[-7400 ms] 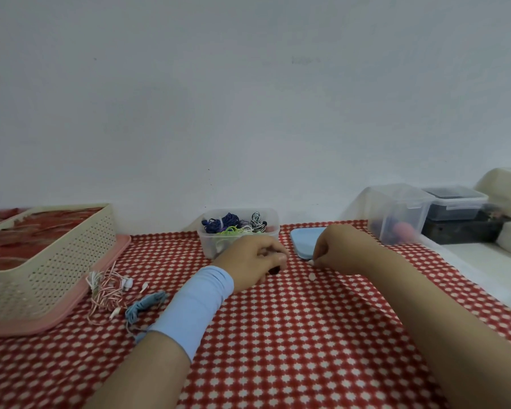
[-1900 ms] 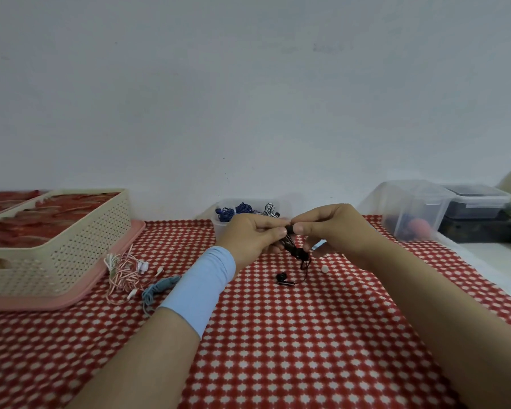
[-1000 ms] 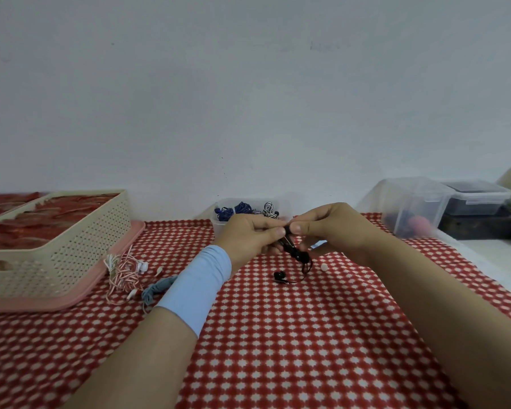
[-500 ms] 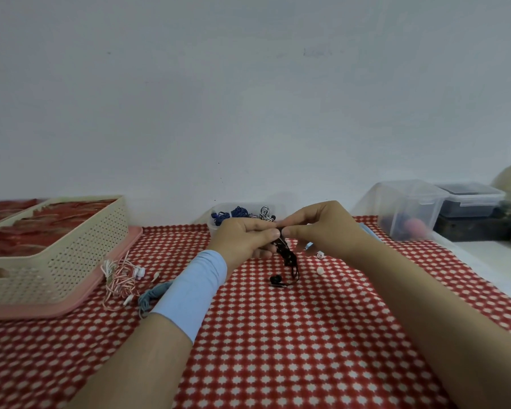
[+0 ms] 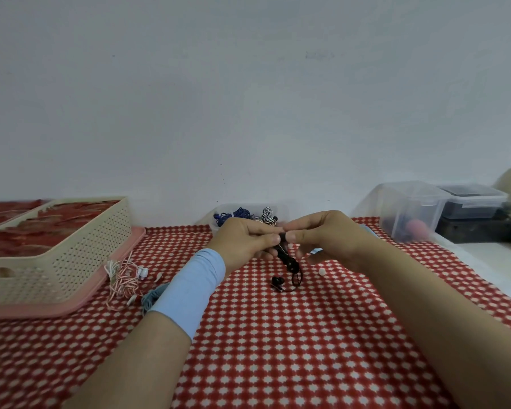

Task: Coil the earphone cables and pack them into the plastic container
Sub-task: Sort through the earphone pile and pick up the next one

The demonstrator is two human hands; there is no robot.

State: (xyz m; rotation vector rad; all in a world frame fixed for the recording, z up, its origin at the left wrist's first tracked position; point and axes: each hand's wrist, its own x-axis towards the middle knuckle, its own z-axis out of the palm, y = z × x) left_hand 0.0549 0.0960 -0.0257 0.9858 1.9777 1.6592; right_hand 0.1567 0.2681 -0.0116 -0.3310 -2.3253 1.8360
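My left hand (image 5: 244, 243) and my right hand (image 5: 325, 237) meet above the table and both pinch the top of a black earphone cable (image 5: 289, 261). The cable hangs in a bunched coil, and its earbud end (image 5: 278, 281) lies on the red checked cloth. Behind my hands stands the small clear plastic container (image 5: 281, 208) with blue and striped coiled earphones inside. A pink-white earphone tangle (image 5: 123, 278) and a light blue cable (image 5: 152, 295) lie loose to the left, the blue one partly hidden by my sleeve.
A cream perforated basket (image 5: 71, 255) on a pink tray (image 5: 112, 273) fills the left side. A small white ear tip (image 5: 322, 271) lies by my right hand. Clear boxes (image 5: 410, 211) and a dark box (image 5: 478, 228) stand at the right, past the cloth's edge.
Both hands were low on the table at first and have since lifted the black cable. Over the last second they stay together at its top, with only small shifts.
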